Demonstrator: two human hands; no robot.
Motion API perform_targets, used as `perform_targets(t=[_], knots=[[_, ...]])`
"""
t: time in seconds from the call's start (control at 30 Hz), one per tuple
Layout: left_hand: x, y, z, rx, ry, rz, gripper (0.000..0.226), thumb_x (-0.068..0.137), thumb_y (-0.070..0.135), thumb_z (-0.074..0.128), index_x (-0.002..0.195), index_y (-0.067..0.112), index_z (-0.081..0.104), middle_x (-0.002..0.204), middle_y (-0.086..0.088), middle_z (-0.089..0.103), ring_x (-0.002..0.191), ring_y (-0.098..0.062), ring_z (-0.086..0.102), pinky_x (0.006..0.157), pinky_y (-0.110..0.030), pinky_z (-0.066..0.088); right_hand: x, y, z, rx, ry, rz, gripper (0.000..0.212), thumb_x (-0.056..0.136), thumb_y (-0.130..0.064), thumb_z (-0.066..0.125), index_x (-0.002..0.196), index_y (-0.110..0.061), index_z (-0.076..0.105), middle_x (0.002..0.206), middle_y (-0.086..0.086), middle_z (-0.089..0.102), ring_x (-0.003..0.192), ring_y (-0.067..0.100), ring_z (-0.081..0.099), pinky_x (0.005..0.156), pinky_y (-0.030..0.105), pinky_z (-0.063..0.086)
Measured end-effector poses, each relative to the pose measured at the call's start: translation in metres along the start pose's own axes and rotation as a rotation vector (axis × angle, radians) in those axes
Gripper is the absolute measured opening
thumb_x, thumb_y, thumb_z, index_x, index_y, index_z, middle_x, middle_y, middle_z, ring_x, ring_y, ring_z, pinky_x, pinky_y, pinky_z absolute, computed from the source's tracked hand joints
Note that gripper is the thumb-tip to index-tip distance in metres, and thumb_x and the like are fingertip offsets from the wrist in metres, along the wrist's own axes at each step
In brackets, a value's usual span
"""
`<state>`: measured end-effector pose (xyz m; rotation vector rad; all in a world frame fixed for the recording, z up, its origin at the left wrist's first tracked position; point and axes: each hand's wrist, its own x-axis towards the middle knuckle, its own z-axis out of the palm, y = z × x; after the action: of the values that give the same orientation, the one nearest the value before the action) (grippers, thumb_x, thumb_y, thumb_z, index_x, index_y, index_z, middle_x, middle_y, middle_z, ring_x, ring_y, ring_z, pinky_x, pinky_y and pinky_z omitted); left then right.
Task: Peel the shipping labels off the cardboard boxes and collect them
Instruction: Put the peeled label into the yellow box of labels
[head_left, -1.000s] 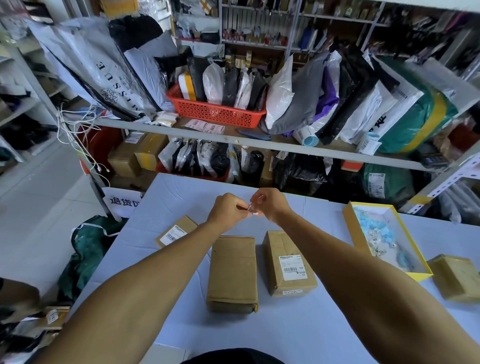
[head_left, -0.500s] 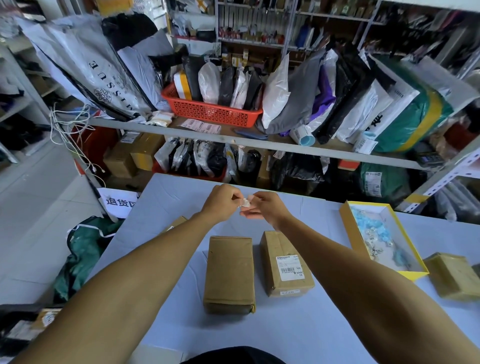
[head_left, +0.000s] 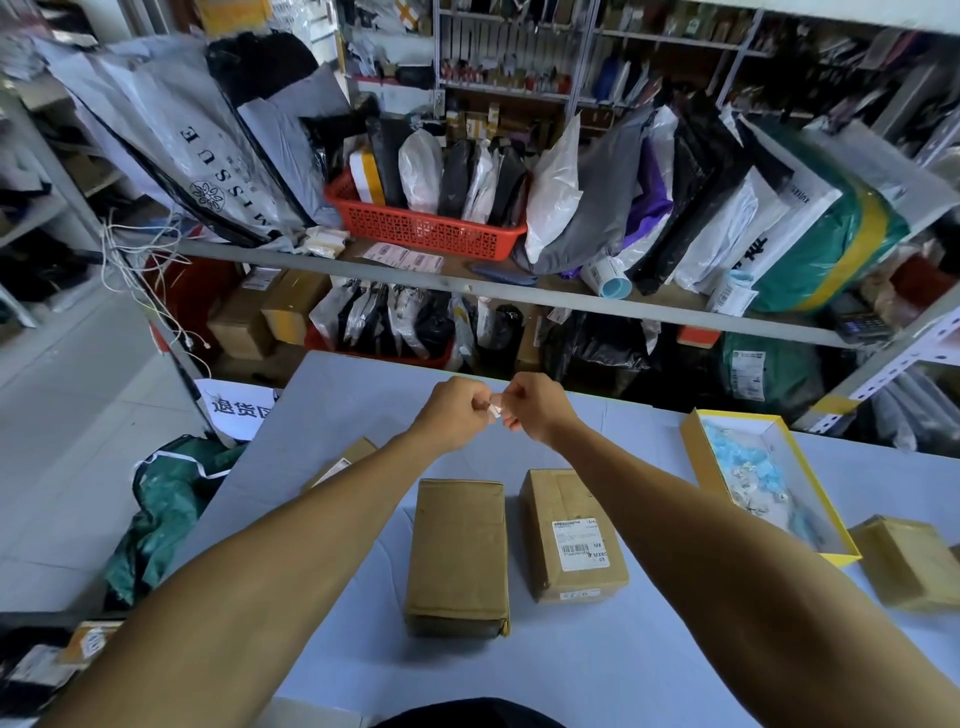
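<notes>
A small crumpled white scrap of peeled label (head_left: 495, 410) is pinched between the left hand (head_left: 451, 411) and the right hand (head_left: 535, 407), both held out at arm's length above the far part of the pale blue tabletop (head_left: 613, 670). The fingers of each hand are curled in tightly round the scrap, probably so that the sticky paper can be rolled or folded onto itself before it is set aside.

Below the arms, a plain brown cardboard box with a bare top (head_left: 457, 553) is seen; its label appears to be already off. Just beside it, a second brown cardboard box (head_left: 569, 535) is left with its white barcode label (head_left: 577, 545) facing up, presumably ready for peeling.

To the right, an open yellow-rimmed shallow box (head_left: 693, 447) holding pale blue and white scraps is placed within reach, seemingly as the collection point.
</notes>
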<state>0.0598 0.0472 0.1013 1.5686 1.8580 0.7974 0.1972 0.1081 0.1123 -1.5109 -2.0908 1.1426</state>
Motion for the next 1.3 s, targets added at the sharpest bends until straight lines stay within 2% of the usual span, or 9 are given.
perform_targets(t=[0.1, 0.3, 0.4, 0.5, 0.67, 0.77, 0.93, 1.17, 1.3], knots=[[0.0, 0.004, -0.001, -0.051, -0.028, 0.01, 0.021, 0.085, 0.002, 0.068, 0.106, 0.004, 0.067, 0.095, -0.012, 0.071, 0.09, -0.024, 0.066, 0.076, -0.028, 0.048, -0.001, 0.002, -0.003, 0.006, 0.011, 0.036, 0.022, 0.095, -0.015, 0.055, 0.086, 0.003, 0.062, 0.075, 0.014, 0.069, 0.068, 0.024, 0.067, 0.07, 0.038, 0.058], [0.002, 0.003, -0.012, 0.035, 0.023, 0.074, 0.012, 0.085, 0.009, 0.069, 0.096, 0.007, 0.073, 0.09, -0.005, 0.071, 0.082, -0.013, 0.064, 0.072, -0.022, 0.049, -0.007, 0.001, -0.001, 0.217, -0.104, 0.028, 0.027, 0.099, -0.007, 0.048, 0.096, 0.014, 0.065, 0.085, 0.025, 0.068, 0.068, 0.021, 0.068, 0.061, 0.022, 0.059], [-0.001, 0.001, -0.01, 0.037, 0.073, 0.064, 0.008, 0.083, 0.012, 0.073, 0.09, 0.009, 0.073, 0.08, 0.001, 0.066, 0.071, -0.01, 0.058, 0.064, -0.02, 0.042, -0.007, -0.001, -0.004, 0.221, -0.166, 0.009, 0.02, 0.097, -0.001, 0.05, 0.098, 0.011, 0.066, 0.094, 0.026, 0.07, 0.081, 0.027, 0.071, 0.073, 0.025, 0.06], [-0.002, 0.005, -0.005, 0.026, 0.093, 0.049, 0.003, 0.083, 0.01, 0.07, 0.086, 0.011, 0.072, 0.082, 0.001, 0.066, 0.075, -0.013, 0.059, 0.064, -0.021, 0.043, -0.009, 0.004, -0.006, 0.108, -0.149, -0.034, 0.01, 0.089, -0.008, 0.067, 0.091, 0.001, 0.069, 0.089, 0.019, 0.074, 0.083, 0.025, 0.073, 0.083, 0.033, 0.059], [-0.005, 0.011, 0.007, 0.099, 0.051, 0.041, 0.013, 0.083, 0.005, 0.064, 0.075, 0.014, 0.067, 0.076, -0.001, 0.063, 0.075, -0.02, 0.059, 0.064, -0.025, 0.041, -0.014, 0.01, -0.012, -0.133, -0.146, -0.098, 0.015, 0.082, -0.015, 0.074, 0.091, -0.005, 0.067, 0.082, 0.01, 0.073, 0.074, 0.019, 0.07, 0.073, 0.031, 0.055], [-0.005, 0.016, 0.013, 0.094, 0.077, 0.015, 0.017, 0.082, 0.002, 0.061, 0.072, 0.013, 0.068, 0.071, -0.002, 0.063, 0.077, -0.025, 0.063, 0.064, -0.03, 0.048, -0.016, 0.01, -0.015, -0.265, -0.148, -0.16, 0.005, 0.085, -0.009, 0.066, 0.088, -0.005, 0.066, 0.081, 0.01, 0.071, 0.077, 0.024, 0.068, 0.077, 0.038, 0.057], [-0.005, 0.024, 0.028, 0.005, 0.082, -0.037, 0.014, 0.09, 0.006, 0.061, 0.082, 0.017, 0.063, 0.086, -0.008, 0.067, 0.082, -0.026, 0.065, 0.073, -0.034, 0.055, -0.015, 0.021, -0.025, -0.3, -0.13, -0.172, 0.023, 0.093, -0.004, 0.046, 0.084, -0.003, 0.067, 0.079, 0.012, 0.071, 0.071, 0.023, 0.07, 0.074, 0.038, 0.06], [-0.011, 0.037, 0.043, 0.101, 0.026, 0.05, 0.015, 0.085, 0.017, 0.073, 0.085, 0.016, 0.058, 0.084, -0.003, 0.062, 0.076, -0.018, 0.056, 0.06, -0.022, 0.038, -0.009, 0.037, -0.044, 0.059, -0.167, 0.0, 0.019, 0.089, -0.006, 0.064, 0.072, 0.001, 0.065, 0.069, 0.014, 0.071, 0.055, 0.016, 0.066, 0.052, 0.018, 0.053], [-0.004, 0.036, 0.05, 0.167, 0.069, 0.062, 0.013, 0.09, 0.016, 0.064, 0.085, 0.006, 0.072, 0.084, -0.007, 0.068, 0.076, -0.021, 0.059, 0.062, -0.026, 0.039, -0.007, 0.049, -0.047, 0.099, -0.21, -0.001, 0.02, 0.091, -0.013, 0.065, 0.08, 0.002, 0.071, 0.074, 0.011, 0.071, 0.064, 0.013, 0.069, 0.065, 0.024, 0.058]])
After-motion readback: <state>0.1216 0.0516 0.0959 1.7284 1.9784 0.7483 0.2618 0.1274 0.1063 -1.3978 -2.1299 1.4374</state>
